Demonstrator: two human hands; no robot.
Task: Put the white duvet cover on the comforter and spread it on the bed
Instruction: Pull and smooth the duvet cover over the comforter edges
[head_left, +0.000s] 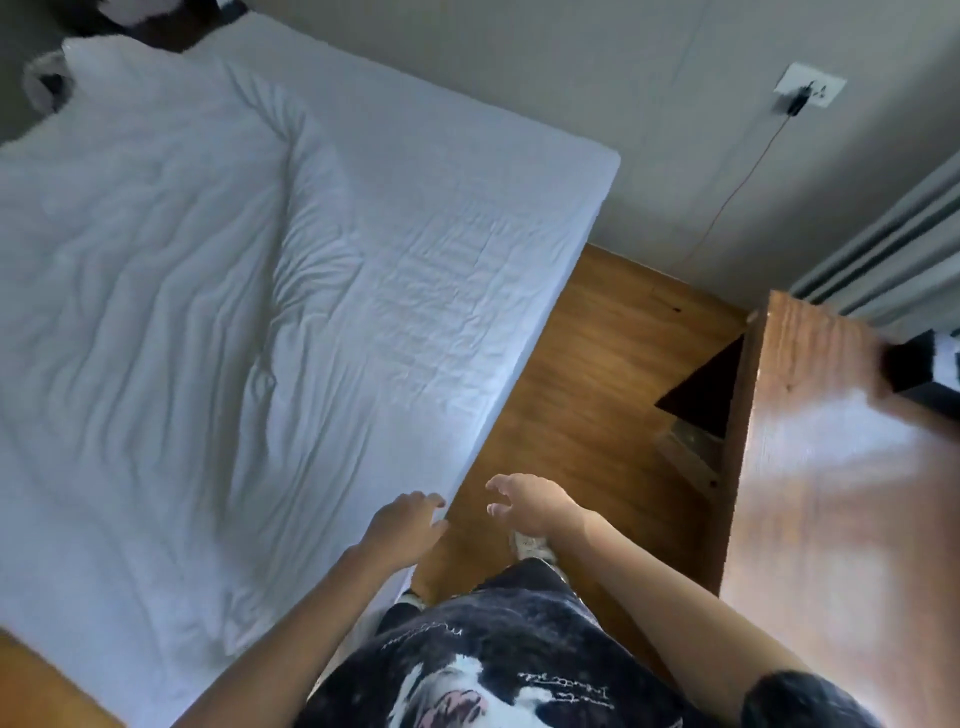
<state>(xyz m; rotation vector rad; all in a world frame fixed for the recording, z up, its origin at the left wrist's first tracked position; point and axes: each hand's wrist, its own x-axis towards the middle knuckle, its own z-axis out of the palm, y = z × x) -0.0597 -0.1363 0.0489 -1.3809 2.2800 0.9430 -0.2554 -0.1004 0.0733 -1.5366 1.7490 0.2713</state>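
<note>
We see the white comforter (140, 291) lying rumpled across the bed (441, 218), beyond our left hand (408, 525), which touches the bed's edge with loose fingers. Our right hand (530, 504) hovers open, empty. Smoothing probably remains.

Comforter (140, 249) on bed (467, 218), wooden cabinet (831, 493) to its right
</note>
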